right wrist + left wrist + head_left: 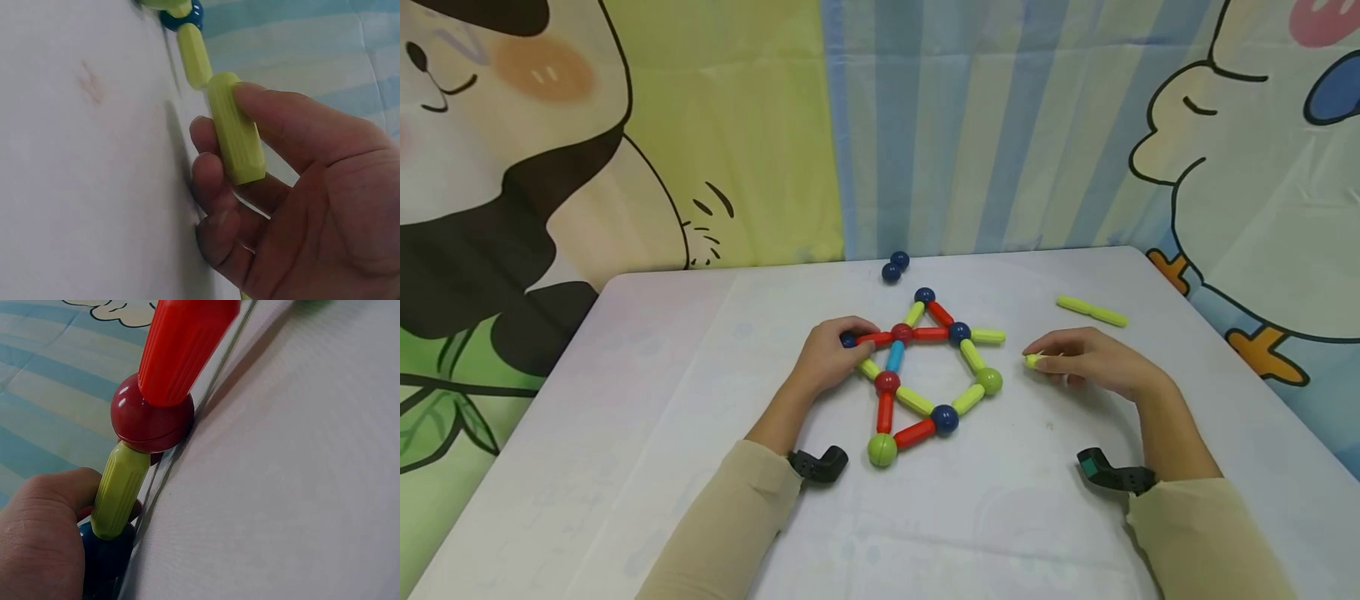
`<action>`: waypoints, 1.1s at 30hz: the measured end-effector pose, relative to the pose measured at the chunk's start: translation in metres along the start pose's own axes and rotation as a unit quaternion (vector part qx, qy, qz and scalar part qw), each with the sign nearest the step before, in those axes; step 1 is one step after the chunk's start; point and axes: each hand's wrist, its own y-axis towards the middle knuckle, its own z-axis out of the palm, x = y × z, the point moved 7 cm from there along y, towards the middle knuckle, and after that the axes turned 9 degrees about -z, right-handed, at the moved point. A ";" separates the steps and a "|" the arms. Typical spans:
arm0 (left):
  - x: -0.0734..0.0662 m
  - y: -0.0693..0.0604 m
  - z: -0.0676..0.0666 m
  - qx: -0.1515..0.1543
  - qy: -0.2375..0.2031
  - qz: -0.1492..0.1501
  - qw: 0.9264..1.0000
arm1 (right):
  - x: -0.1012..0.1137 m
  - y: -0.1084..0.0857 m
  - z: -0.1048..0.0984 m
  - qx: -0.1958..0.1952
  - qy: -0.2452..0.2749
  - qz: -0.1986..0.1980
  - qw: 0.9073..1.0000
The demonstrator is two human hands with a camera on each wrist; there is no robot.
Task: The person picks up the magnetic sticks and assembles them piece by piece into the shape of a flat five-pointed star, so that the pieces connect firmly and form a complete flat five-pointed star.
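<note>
A flat frame of magnetic building rods and balls lies on the table, with red, lime and blue rods joined by red, navy and lime balls. At its left corner my left hand [831,354] holds a red rod [877,339] beside a navy ball [847,339]; the left wrist view shows a lime rod [115,494] crossing in front of the fingers. My right hand [1093,360] pinches a short lime rod [237,131] between thumb and fingers, apart from the frame. Nearest to it, another lime rod [988,336] sticks out from a navy ball [959,332].
Two loose navy balls [891,272] lie near the table's back edge. Behind the right hand, lime rods [1092,311] lie end to end on the white table [1000,517]. A printed cartoon curtain [985,125] hangs behind.
</note>
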 end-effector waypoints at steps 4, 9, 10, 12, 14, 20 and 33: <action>0.001 0.001 0.000 -0.002 0.003 -0.003 1.000 | 0.007 0.008 0.009 0.014 0.019 -0.013 1.000; 0.002 0.001 0.000 -0.004 0.003 -0.002 1.000 | 0.011 0.019 0.021 0.031 0.062 -0.014 0.997; 0.002 0.001 0.000 -0.003 0.002 -0.002 1.000 | 0.011 0.021 0.022 0.034 0.067 -0.011 0.997; 0.002 0.001 0.000 -0.003 0.001 -0.001 1.000 | 0.012 0.023 0.024 0.043 0.072 -0.012 0.996; 0.002 0.001 0.000 -0.003 -0.001 0.000 1.000 | 0.014 0.025 0.024 0.052 0.074 -0.013 0.996; 0.001 0.001 0.000 -0.004 -0.006 0.007 1.000 | 0.011 0.027 0.025 0.047 0.091 -0.005 0.995; -0.001 0.000 0.000 -0.004 -0.007 0.006 1.000 | 0.010 0.034 0.025 -0.032 0.122 0.032 0.991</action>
